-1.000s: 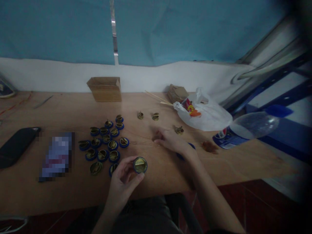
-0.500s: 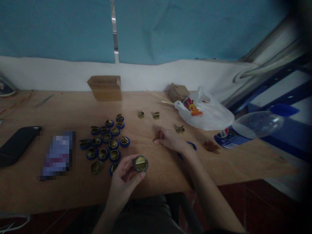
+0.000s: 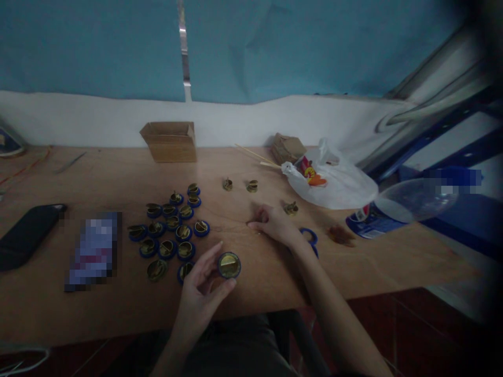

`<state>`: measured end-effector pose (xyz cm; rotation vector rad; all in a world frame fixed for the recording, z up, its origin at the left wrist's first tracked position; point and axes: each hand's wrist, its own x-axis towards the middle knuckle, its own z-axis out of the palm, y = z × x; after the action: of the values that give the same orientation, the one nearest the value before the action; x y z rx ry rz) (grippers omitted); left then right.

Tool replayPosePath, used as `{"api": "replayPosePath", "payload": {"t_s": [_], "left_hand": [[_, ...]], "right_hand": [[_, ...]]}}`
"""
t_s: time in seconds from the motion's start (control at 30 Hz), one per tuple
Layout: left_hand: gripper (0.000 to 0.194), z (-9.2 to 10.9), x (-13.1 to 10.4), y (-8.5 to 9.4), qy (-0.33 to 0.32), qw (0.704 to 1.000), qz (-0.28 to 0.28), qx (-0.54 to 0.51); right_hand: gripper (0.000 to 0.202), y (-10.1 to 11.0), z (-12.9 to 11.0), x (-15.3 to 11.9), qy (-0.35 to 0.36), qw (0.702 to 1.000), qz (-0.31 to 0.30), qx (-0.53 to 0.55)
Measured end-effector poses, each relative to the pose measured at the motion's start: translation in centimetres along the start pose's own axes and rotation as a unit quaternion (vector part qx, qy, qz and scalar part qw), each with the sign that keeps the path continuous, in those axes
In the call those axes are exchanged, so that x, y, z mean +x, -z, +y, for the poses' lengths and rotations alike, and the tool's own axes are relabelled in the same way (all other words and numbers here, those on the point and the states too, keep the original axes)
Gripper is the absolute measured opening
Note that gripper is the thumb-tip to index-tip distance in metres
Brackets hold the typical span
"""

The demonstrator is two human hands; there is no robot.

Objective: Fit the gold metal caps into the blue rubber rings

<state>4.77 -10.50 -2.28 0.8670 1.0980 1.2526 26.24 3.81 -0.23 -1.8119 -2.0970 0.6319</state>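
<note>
My left hand (image 3: 202, 288) is near the table's front edge, holding a round brass piece in a dark blue ring (image 3: 229, 265) between thumb and fingers, its brass face turned toward me. My right hand (image 3: 273, 224) rests low over the table with thumb and fingers curled together; I cannot make out what, if anything, is in them. Left of my left hand lies a group of similar brass pieces in blue rings (image 3: 184, 231). Beyond my right hand stand loose brass pieces (image 3: 252, 186). Blue rings (image 3: 310, 235) lie partly hidden behind my right forearm.
An open cardboard box (image 3: 173, 149) stands at the back. A white plastic bag (image 3: 334, 183) and a crumpled brown packet (image 3: 288, 148) sit back right, beside a plastic bottle (image 3: 379, 220) lying down. At left are a black phone-like object (image 3: 29, 233) and a blurred packet (image 3: 94, 251).
My left hand has shifted slightly right with the brass piece, and its index finger has lifted. My right hand has barely moved; more of the blue rings shows beside my forearm.
</note>
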Motion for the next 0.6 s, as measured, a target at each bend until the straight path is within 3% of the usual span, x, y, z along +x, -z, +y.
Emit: {"api": "replayPosePath", "payload": {"t_s": [0.4, 0.6], "left_hand": [[0.057, 0.0, 0.0, 0.0, 0.004, 1.0, -0.013, -0.007], [0.056, 0.0, 0.0, 0.0, 0.006, 1.0, -0.007, -0.014]], "right_hand": [[0.012, -0.3, 0.0, -0.6, 0.018, 0.997, -0.026, 0.066], [0.017, 0.8, 0.9, -0.3, -0.005, 0.998, 0.039, 0.056]]}}
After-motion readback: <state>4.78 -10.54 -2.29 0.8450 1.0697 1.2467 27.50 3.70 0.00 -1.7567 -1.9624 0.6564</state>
